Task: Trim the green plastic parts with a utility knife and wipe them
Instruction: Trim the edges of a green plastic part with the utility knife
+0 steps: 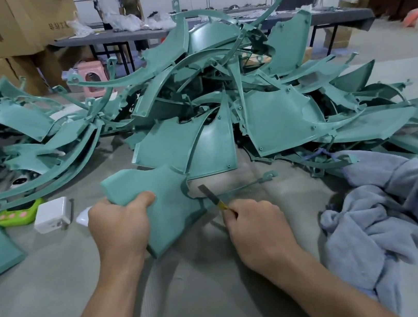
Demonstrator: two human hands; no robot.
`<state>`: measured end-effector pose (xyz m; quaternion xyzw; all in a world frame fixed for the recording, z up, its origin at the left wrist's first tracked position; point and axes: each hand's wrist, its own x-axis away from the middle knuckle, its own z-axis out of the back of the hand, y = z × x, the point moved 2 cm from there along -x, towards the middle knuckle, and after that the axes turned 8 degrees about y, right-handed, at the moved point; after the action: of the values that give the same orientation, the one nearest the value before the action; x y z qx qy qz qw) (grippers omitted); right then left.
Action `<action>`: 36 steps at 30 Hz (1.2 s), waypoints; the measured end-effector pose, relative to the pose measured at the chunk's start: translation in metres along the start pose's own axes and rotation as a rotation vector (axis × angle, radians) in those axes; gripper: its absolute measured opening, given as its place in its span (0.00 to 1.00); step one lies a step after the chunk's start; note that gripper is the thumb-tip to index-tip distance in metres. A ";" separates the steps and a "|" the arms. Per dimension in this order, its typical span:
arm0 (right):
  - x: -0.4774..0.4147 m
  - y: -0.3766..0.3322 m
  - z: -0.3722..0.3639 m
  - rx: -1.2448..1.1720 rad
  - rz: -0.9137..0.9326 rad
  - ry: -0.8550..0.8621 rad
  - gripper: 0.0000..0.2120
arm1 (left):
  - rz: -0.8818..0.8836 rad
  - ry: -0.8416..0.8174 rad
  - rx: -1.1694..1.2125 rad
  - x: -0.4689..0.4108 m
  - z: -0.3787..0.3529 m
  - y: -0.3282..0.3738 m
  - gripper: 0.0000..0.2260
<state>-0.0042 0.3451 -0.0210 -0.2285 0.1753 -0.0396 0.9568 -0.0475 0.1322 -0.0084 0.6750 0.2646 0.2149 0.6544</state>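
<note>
The left hand clamps a flat teal-green plastic panel just above the grey floor, steadying its notched edge so the right hand, fisted round a yellow-handled utility knife, can trim it

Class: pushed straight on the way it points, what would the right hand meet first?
Most likely the notched edge of the green part that the left hand grips, though depth is unclear.

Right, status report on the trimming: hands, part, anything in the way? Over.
Left hand grips green part. Right hand holds utility knife, blade at part's notched edge. Pile behind, grey cloth right; blade path clear.
</note>
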 end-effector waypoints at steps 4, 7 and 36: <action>-0.013 0.026 0.015 0.126 -0.249 0.044 0.15 | 0.024 0.013 -0.010 -0.005 0.002 -0.004 0.11; -0.015 0.043 0.031 0.218 -0.367 0.095 0.15 | 0.034 0.045 -0.049 -0.010 0.002 -0.010 0.06; -0.005 0.023 0.034 -0.230 -0.032 0.412 0.18 | 0.281 -0.135 0.000 -0.001 -0.008 -0.017 0.16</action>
<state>0.0032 0.3802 -0.0016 -0.3260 0.3668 -0.0803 0.8676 -0.0552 0.1378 -0.0244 0.7182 0.1228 0.2587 0.6342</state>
